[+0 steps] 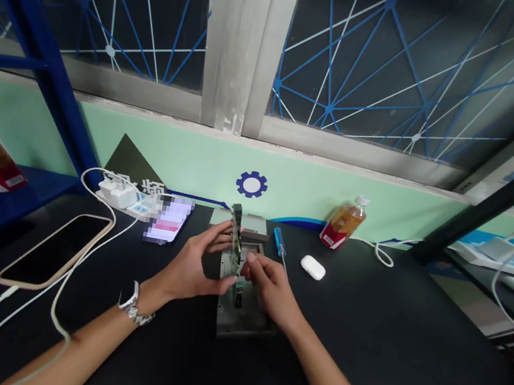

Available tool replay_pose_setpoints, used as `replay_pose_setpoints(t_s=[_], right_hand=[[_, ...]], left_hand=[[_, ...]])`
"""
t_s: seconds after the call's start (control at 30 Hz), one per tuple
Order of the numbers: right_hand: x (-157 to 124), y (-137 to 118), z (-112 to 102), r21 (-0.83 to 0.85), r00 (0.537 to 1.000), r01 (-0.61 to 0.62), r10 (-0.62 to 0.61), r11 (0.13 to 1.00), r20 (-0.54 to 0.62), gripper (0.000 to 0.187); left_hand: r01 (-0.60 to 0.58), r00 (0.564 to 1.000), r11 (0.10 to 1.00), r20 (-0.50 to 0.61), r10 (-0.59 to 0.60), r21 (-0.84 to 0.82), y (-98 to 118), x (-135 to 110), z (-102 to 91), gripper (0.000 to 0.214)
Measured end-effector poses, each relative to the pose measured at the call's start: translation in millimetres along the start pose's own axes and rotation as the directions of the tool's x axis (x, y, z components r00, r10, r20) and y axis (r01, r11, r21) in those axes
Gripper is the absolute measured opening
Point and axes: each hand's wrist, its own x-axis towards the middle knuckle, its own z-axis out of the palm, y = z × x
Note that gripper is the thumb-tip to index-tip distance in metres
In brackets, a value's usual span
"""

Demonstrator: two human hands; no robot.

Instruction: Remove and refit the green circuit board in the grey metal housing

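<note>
Left forearm (82,351) nearest; left hand (191,267) gripping a circuit board (236,245) on edge, right hand (276,289) at its right face.
The board stands over a metal case (240,328) around the middle of the bench (355,369), toward its far edge; a screwdriver (279,241) lies just beyond and right. Pinched between thumb and fingertips, the board could twist or slip if the right hand pushed sideways. What the right fingertips grip, if anything, I cannot tell; whether the board touches the case is unclear.
</note>
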Motion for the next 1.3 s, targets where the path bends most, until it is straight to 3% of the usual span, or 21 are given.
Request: replay_pose_setpoints(t_s=[0.17,0.37,0.47,0.7,0.83,0.9,1.0,1.17,1.3], right_hand=[[0.4,-0.5,2.5,0.127,0.991,-0.094,0.080,0.987,0.110,0.053],[-2.3,-1.2,1.6,0.277,0.971,-0.239,0.225,0.930,0.084,0.045],[-3.9,-6.3,1.4,0.377,0.960,-0.280,0.264,0.883,0.095,0.044],[-2.3,-9.2,-1.6,0.417,0.974,-0.200,0.227,0.887,-0.014,0.038],[-0.4,-5.6,-3.2,0.317,0.984,-0.105,0.144,0.942,-0.101,0.040],[-0.6,-4.4,-2.1,0.208,0.982,-0.050,0.086,0.977,-0.168,0.038],[-2.5,-2.3,1.4,0.007,0.964,0.032,-0.030,0.999,-0.264,0.031],[-6.5,-2.6,3.9,-0.268,0.930,0.119,-0.202,0.956,-0.307,0.020],[-6.5,-3.6,-3.1,-0.317,0.928,0.137,-0.234,0.938,-0.291,0.021]], left_hand=[[-0.192,0.980,0.924,0.111,0.164,0.331,6.6,-2.3,-4.2,0.097],[-0.418,0.905,0.830,0.253,0.343,0.369,15.7,1.3,-0.4,0.091],[-0.431,0.898,0.808,0.276,0.341,0.401,16.3,1.1,2.9,0.086],[-0.209,0.977,0.854,0.129,0.168,0.476,4.0,2.6,-1.2,0.095],[-0.052,0.999,0.955,0.025,0.047,0.292,0.2,3.3,-0.5,0.054],[0.071,0.997,0.990,0.017,-0.074,0.121,3.7,3.0,3.6,0.036],[0.225,0.974,0.973,0.043,-0.223,-0.057,12.7,2.3,11.9,0.035],[0.287,0.958,0.954,0.046,-0.284,-0.084,20.2,1.9,16.3,0.038],[0.301,0.954,0.951,0.035,-0.299,-0.072,14.5,5.2,6.4,0.034]])
